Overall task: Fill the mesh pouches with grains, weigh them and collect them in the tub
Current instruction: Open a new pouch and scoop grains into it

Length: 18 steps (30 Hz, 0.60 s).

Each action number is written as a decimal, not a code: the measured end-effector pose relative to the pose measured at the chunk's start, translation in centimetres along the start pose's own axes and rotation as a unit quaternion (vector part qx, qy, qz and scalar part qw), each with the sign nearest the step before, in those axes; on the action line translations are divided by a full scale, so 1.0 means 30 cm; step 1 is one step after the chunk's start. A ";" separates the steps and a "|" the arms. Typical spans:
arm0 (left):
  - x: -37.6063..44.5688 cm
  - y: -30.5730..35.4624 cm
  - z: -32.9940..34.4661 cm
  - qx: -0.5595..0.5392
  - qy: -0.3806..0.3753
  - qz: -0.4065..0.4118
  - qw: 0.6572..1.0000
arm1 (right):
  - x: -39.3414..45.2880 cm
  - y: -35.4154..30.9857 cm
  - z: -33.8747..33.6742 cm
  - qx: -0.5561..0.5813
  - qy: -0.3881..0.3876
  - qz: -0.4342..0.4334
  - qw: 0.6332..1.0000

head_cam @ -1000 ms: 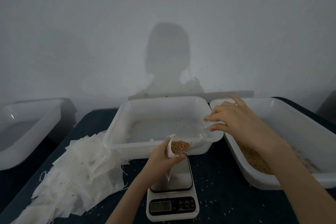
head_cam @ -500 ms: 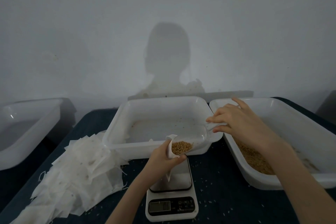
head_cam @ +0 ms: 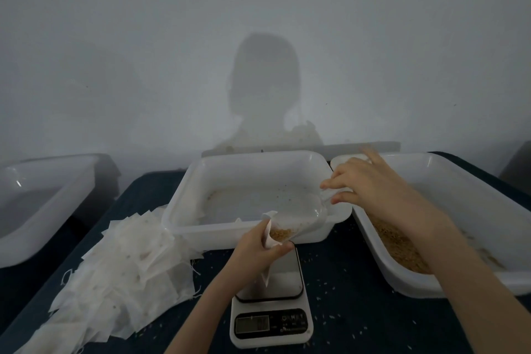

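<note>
The left hand (head_cam: 258, 244) pinches an open mesh pouch (head_cam: 270, 234) above the scale (head_cam: 271, 304) at the tabletop's near edge. The right hand (head_cam: 373, 184) grips a clear scoop (head_cam: 311, 214) by its handle, tipped so grains (head_cam: 280, 234) slide into the pouch. The middle tub (head_cam: 253, 198) stands behind; the right tub (head_cam: 448, 210) holds grain; empty pouches (head_cam: 126, 267) lie piled left.

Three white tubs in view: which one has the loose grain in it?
The right tub, beneath the right hand: brown grain lies along its near side. The middle tub and left tub show none.
</note>
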<state>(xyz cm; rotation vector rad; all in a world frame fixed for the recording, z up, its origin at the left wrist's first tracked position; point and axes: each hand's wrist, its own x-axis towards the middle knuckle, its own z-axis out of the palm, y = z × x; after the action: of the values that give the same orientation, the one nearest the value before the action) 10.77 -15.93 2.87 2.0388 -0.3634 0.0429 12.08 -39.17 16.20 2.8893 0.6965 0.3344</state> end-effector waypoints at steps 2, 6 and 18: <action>0.000 -0.001 -0.006 -0.007 -0.004 -0.002 1.000 | -0.013 0.023 0.044 0.070 0.015 0.012 0.997; 0.003 0.002 -0.010 -0.055 0.003 -0.002 0.998 | -0.034 0.060 0.115 0.175 0.025 0.018 0.984; 0.037 0.020 0.008 -0.076 0.022 -0.009 0.997 | -0.079 0.131 0.222 0.369 0.027 0.079 0.926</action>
<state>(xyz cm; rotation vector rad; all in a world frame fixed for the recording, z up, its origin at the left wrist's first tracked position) 11.65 -16.67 3.47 1.8870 -0.3117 0.0483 13.37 -44.34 10.14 3.6786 0.7174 0.1938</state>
